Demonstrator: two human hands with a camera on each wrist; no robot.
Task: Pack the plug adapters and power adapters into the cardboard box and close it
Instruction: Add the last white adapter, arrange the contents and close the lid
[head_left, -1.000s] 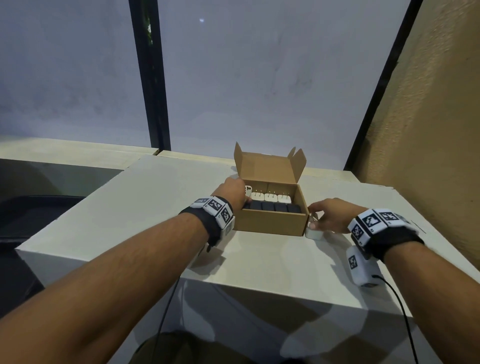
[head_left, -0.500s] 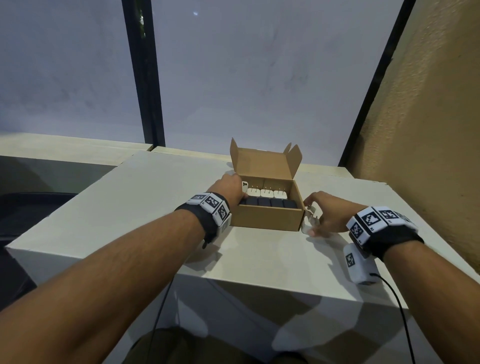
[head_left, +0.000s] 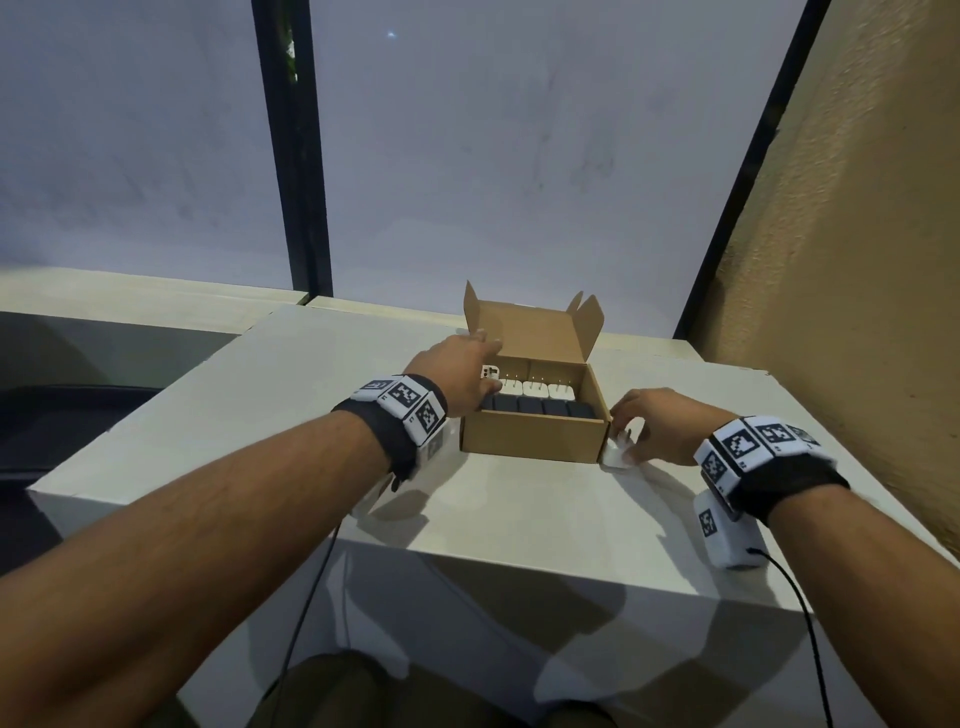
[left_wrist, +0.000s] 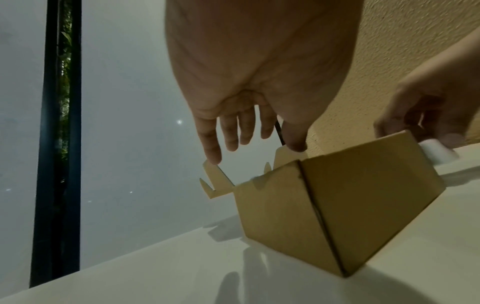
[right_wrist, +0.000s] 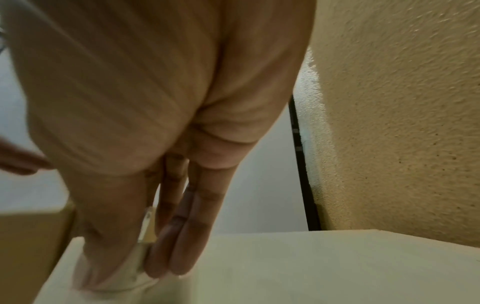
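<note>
An open cardboard box (head_left: 535, 441) sits on the white table (head_left: 291, 415), its lid (head_left: 535, 332) standing up at the back. Inside are a row of black power adapters (head_left: 540, 408) and, behind it, white plug adapters (head_left: 540, 389). My left hand (head_left: 485, 358) hovers over the box's left rear corner; in the left wrist view its fingers (left_wrist: 213, 148) are straight, empty, just above the lid's side flap (left_wrist: 218, 181). My right hand (head_left: 626, 441) pinches a white plug adapter (head_left: 618, 456) on the table against the box's right front corner; thumb and fingers (right_wrist: 179, 246) clasp the adapter (right_wrist: 116, 275).
A rough tan wall (head_left: 857, 260) rises close to the table's right side. Large grey window panes with black frames (head_left: 296, 156) stand behind. The table's front edge (head_left: 519, 566) is near me, and a cable (head_left: 800, 623) hangs from the right wrist unit.
My left hand rose from inside the box's left side and reached up toward the lid. My right hand stayed by the box's right corner and closed round the white plug adapter.
</note>
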